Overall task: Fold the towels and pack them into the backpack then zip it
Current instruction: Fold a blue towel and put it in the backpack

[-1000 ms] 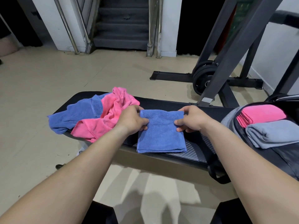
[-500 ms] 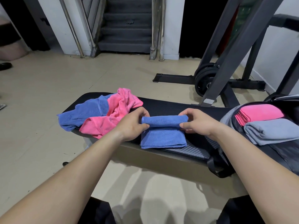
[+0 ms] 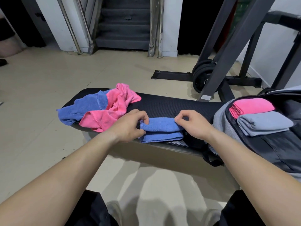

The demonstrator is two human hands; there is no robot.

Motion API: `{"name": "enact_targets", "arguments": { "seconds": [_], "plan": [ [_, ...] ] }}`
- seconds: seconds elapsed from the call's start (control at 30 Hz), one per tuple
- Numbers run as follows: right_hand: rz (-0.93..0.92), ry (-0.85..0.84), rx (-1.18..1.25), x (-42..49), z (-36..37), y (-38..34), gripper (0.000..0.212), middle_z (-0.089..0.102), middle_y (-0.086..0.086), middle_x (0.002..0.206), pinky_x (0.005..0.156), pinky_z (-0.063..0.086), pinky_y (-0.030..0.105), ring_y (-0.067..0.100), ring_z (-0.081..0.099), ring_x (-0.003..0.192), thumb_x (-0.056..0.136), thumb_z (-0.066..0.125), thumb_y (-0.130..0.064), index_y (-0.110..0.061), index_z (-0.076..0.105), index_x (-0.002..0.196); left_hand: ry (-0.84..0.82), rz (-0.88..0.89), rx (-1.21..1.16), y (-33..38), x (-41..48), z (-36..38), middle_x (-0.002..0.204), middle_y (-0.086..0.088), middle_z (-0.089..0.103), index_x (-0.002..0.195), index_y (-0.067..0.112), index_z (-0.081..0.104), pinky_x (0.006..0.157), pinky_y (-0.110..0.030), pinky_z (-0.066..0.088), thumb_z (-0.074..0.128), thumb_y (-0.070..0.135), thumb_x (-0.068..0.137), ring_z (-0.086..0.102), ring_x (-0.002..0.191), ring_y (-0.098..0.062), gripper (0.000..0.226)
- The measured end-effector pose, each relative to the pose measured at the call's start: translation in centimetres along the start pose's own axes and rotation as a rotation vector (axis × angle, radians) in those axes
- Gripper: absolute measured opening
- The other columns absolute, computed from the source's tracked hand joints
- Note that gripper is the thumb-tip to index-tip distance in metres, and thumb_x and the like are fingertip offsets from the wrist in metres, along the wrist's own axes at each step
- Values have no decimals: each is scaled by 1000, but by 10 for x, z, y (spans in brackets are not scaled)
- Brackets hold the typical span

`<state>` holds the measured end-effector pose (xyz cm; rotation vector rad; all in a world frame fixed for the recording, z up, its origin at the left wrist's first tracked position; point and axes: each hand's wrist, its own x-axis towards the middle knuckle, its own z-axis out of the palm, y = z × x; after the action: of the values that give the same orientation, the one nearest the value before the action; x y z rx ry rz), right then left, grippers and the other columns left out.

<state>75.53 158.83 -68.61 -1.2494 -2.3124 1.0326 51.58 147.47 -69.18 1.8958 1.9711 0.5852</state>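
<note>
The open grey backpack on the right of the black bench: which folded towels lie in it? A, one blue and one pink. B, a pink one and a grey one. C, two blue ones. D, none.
B: the open grey backpack holds a folded pink towel beside a folded grey towel, while the left hand and the right hand pinch the folded blue towel on the black padded bench.

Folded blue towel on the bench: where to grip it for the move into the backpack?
Probably its two short ends, one hand from each side, pinching through all layers. The blue towel lies as a narrow stacked strip across the bench, so an end grip keeps the fold; the left hand and right hand sit there.
</note>
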Motion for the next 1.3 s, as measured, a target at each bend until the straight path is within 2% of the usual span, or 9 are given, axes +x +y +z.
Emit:
{"name": "enact_targets", "arguments": {
  "seconds": [0.2,0.33,0.43,0.57,0.83,1.07,1.17,1.23,1.3],
  "plan": [
    [-39,46,-98,-3,11,4,26,61,-6,102,82,43,30,11,57,96,86,73,-43,-23,63,74,11,-29,236,22,-6,11,116,13,44,98,33,43,86,-38,48,75,48,67,52,102,-16,47],
    [-45,82,-175,-2,16,0,26,59,-7,100,85,46,33,13,58,99,82,77,-43,-22,62,74,-20,81,553,34,-3,38,158,0,30,150,26,24,120,-44,21,64,62,82,24,148,-24,87],
    [-40,102,-249,-3,18,-3,26,57,-10,98,82,45,33,13,58,96,80,77,-45,-25,61,75,-9,107,696,28,0,51,167,-4,10,159,27,4,122,-46,14,38,60,99,14,153,-26,76],
    [-20,106,-402,-5,16,-9,23,56,-12,104,83,44,35,16,50,104,79,74,-47,-29,61,78,97,211,747,17,3,57,159,-12,36,156,21,30,114,-49,34,47,52,96,40,142,-33,69],
    [-172,-85,-379,-5,32,-18,66,37,1,157,118,25,33,19,33,144,92,52,-23,-14,32,154,115,169,800,16,-2,78,163,-18,21,158,11,16,117,-50,28,38,46,101,27,148,-38,71],
    [-188,-100,-648,-9,54,10,66,3,2,168,125,10,41,17,1,154,105,22,-45,-15,2,160,-73,131,655,18,-6,73,167,-10,-9,159,17,-5,124,-45,2,23,54,100,-5,154,-29,76],
    [-164,-114,-681,-11,54,7,66,-2,-1,168,125,6,44,15,-3,154,105,19,-45,-17,-2,161,-103,50,352,32,1,52,166,-3,18,157,25,25,123,-40,12,28,47,103,15,153,-24,59],
    [-143,-130,-691,-11,54,4,66,-6,-2,168,125,3,45,15,-6,154,105,18,-45,-17,-5,160,109,-1,278,40,12,40,138,1,59,127,28,61,105,-37,39,36,38,101,53,128,-26,37],
    [-130,-148,-686,-10,54,2,67,-7,-1,168,125,0,44,15,-7,154,105,19,-45,-17,-7,160,282,-88,328,43,24,37,113,2,69,108,26,64,87,-39,47,38,35,100,62,106,-27,29]
  ]
}}
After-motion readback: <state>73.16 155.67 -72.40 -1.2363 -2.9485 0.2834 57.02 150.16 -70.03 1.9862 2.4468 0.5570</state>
